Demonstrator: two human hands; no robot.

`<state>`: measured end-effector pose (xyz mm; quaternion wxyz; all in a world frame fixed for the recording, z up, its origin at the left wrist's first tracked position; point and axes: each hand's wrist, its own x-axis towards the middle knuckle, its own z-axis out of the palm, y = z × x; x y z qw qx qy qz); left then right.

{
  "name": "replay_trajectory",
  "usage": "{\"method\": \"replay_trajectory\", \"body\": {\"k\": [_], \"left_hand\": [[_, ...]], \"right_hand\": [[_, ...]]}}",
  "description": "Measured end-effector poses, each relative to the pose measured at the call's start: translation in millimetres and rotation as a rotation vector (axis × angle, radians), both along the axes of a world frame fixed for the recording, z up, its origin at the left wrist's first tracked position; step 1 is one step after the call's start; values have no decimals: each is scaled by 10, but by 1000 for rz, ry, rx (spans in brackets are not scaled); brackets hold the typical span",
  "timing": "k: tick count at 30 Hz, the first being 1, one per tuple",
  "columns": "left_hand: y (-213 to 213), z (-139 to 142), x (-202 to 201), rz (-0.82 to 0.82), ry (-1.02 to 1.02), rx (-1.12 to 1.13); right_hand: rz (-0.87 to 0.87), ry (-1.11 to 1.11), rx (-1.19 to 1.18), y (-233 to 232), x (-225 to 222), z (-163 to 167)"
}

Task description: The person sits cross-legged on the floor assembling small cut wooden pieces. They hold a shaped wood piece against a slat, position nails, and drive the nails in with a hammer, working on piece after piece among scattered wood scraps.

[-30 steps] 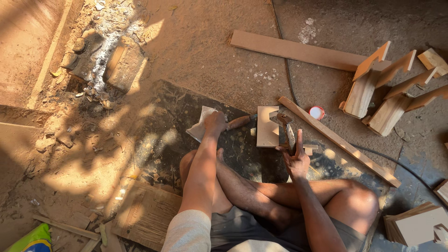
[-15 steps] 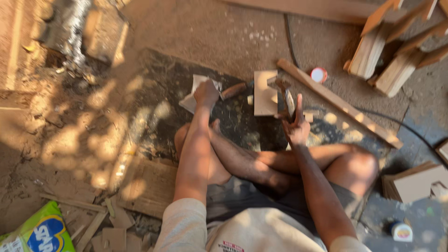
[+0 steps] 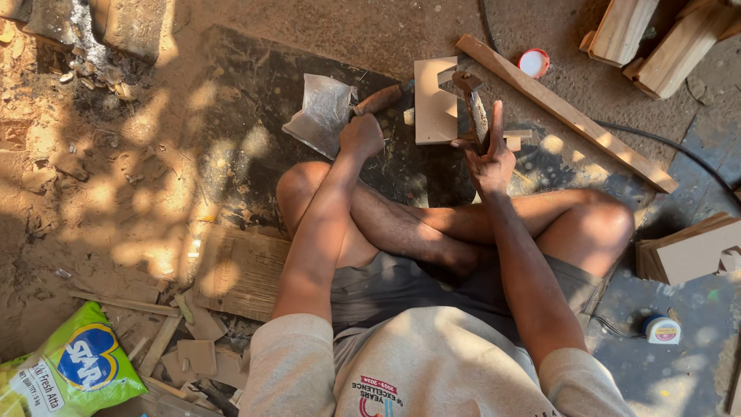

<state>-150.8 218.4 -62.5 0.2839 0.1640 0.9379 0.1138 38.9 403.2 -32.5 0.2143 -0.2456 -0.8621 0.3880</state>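
The left hand [image 3: 361, 136] rests knuckles-up with its grip curled at the edge of a clear plastic bag [image 3: 320, 113], just beside a brown wooden handle [image 3: 378, 100]; whether it actually pinches the bag cannot be told. The right hand [image 3: 489, 158] has its grip closed round the shaft of a hammer [image 3: 472, 108], forefinger stretched up along it, the head lying against a notched wooden board [image 3: 432, 102] on the dark mat [image 3: 247, 108]. The person sits cross-legged on a dusty earth floor [image 3: 116, 193] in dappled sunlight, with a long wooden batten [image 3: 567, 114] and a red-rimmed lid [image 3: 534, 62] beyond the board, wood offcuts [image 3: 193, 351] and a green-and-yellow packet [image 3: 65, 371] by the left side, and a black cable [image 3: 671, 150] to the right.
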Motion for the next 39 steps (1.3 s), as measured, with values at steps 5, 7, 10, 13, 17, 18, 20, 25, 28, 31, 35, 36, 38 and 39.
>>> {"method": "replay_trajectory", "body": {"k": [5, 7, 10, 13, 17, 18, 20, 25, 28, 31, 35, 36, 38, 39], "left_hand": [[-6, -7, -47, 47, 14, 37], [-36, 32, -38, 54, -18, 64], [-65, 107, -22, 71, -8, 134], [-83, 133, -30, 60, -46, 141], [-101, 36, -55, 94, 6, 189], [-109, 4, -63, 94, 35, 211], [-131, -44, -76, 65, 91, 286], [-129, -1, 1, 171, -152, 747], [-43, 114, 167, 206, -141, 880], [141, 202, 385, 64, -82, 1001], [335, 241, 685, -90, 151, 1085], [369, 237, 732, -103, 182, 1079], [405, 220, 782, -118, 205, 1061], [418, 204, 795, -121, 194, 1049]], "right_hand": [[29, 14, -98, 13, 28, 11], [29, 16, -57, 11, 22, 9], [41, 49, 9, 6, 10, 0], [27, 44, -2, 5, 7, -14], [5, 3, -31, 9, 2, -10], [4, -3, -51, 8, -1, -5], [1, -20, -44, 6, -5, 3], [5, 36, -19, 6, 33, 4], [6, 27, -57, 19, 51, -9], [20, 31, -67, 24, 47, -18], [32, 65, -21, 29, 53, -29], [43, 76, -12, 32, 60, -29], [29, 25, -56, 38, 64, -32], [20, 0, -79, 40, 66, -35]]}}
